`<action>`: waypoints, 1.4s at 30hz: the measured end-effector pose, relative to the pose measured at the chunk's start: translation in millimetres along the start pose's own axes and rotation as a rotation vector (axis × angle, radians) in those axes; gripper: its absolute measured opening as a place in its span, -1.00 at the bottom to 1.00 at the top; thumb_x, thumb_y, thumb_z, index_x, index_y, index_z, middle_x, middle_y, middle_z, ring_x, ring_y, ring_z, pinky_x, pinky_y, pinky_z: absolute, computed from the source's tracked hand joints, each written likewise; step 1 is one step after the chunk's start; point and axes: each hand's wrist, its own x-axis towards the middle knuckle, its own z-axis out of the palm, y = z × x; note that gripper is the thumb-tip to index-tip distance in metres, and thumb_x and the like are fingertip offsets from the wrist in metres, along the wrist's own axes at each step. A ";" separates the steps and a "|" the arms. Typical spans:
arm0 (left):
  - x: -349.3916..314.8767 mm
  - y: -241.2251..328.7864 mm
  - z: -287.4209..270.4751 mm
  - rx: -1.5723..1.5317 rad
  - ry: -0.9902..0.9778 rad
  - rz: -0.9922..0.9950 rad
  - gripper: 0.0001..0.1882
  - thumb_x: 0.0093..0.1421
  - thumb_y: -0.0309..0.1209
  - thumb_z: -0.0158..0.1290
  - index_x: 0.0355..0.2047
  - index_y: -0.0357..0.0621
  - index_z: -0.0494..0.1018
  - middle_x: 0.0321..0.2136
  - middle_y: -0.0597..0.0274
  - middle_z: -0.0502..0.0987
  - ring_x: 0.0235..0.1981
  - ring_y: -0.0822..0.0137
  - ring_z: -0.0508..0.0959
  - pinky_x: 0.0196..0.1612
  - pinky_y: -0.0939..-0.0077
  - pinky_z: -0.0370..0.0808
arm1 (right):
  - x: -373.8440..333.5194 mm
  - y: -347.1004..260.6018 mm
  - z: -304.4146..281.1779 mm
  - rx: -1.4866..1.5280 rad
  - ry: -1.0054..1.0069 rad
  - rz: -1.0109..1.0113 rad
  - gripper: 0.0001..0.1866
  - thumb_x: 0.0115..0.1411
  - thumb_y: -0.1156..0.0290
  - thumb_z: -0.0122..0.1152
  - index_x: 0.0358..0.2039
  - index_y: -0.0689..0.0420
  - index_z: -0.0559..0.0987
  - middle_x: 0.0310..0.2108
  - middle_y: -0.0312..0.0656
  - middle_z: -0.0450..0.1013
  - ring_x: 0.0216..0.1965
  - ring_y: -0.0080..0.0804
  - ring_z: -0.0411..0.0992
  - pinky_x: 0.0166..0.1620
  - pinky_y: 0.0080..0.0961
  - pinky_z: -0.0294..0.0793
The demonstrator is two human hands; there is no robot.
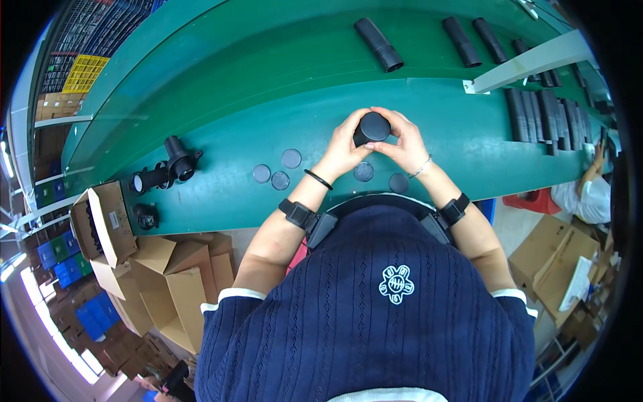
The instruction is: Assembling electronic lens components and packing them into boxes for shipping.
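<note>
Green tabletop [234,144] stretches beneath both hands [347,142], which grip a black cylinder [374,126] between them from either side.

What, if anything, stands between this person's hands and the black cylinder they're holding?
Nothing visible does: the bare left hand and right hand touch the black cylinder directly. The nearest loose dark disc lies on the green table, nearer the body, outside their grip.

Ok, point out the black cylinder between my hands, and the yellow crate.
Black cylinder [374,126]: head view, on its round upper end.
Yellow crate [85,73]: head view, on its visible side.
</note>
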 end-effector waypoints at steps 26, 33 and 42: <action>-19.9 -17.3 -0.6 0.009 0.096 0.045 -0.30 -0.15 -0.44 0.32 0.05 -0.19 0.34 -0.05 0.03 0.48 0.00 0.13 0.50 0.02 0.35 0.45 | -5.8 -2.5 6.5 -0.050 -0.059 -0.103 -0.20 -0.17 0.43 0.49 0.14 0.13 0.34 0.04 -0.16 0.30 0.09 -0.29 0.32 0.13 -0.37 0.37; -19.4 -10.0 -1.2 -0.031 0.137 0.028 -0.32 -0.14 -0.41 0.32 0.03 -0.23 0.34 -0.06 0.02 0.48 -0.01 0.14 0.50 0.04 0.36 0.44 | -2.2 -8.7 13.2 -0.046 -0.009 -0.006 -0.25 -0.17 0.43 0.48 0.10 0.17 0.39 -0.01 -0.16 0.37 0.03 -0.33 0.37 0.09 -0.39 0.38; -24.6 5.4 1.3 -0.152 -0.002 -0.041 -0.25 -0.03 -0.46 0.26 0.16 -0.16 0.15 0.06 0.08 0.31 0.12 0.30 0.33 0.14 0.43 0.30 | -8.0 8.3 7.3 0.399 -0.059 0.136 -0.57 0.19 0.49 0.05 0.11 0.15 0.44 0.10 -0.19 0.33 0.15 -0.40 0.24 0.21 -0.48 0.15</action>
